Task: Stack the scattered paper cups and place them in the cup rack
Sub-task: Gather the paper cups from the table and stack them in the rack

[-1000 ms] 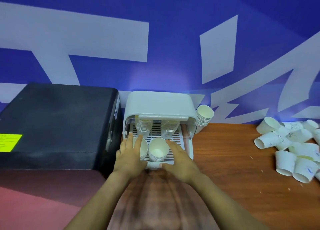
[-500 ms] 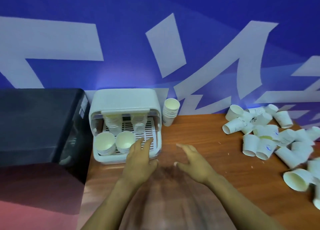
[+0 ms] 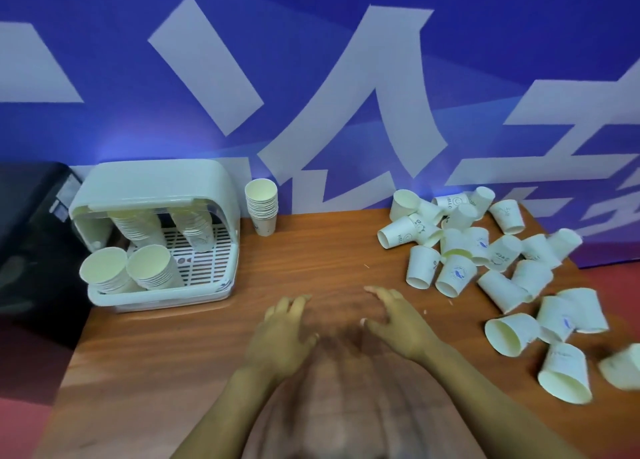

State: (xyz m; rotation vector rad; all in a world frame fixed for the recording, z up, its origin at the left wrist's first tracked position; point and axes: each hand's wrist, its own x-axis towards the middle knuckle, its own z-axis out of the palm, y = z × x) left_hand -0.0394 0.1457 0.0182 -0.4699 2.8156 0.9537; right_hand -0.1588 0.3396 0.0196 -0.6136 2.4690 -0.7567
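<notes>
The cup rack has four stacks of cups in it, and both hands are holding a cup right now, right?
Not quite. The cup rack does hold four stacks, but the head view shows both hands empty. The left hand and the right hand hover open above the wooden table, fingers spread, holding nothing. The scattered cups lie off to the right.

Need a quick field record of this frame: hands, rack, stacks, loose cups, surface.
left hand: open, holds nothing, over the table
right hand: open, holds nothing, over the table
cup rack: far left, lid up
stacks in rack: four, two front, two back
spare stack: upright on the table, right of the rack
loose cups: scattered at right, many lying on their sides
table: brown wood
</notes>
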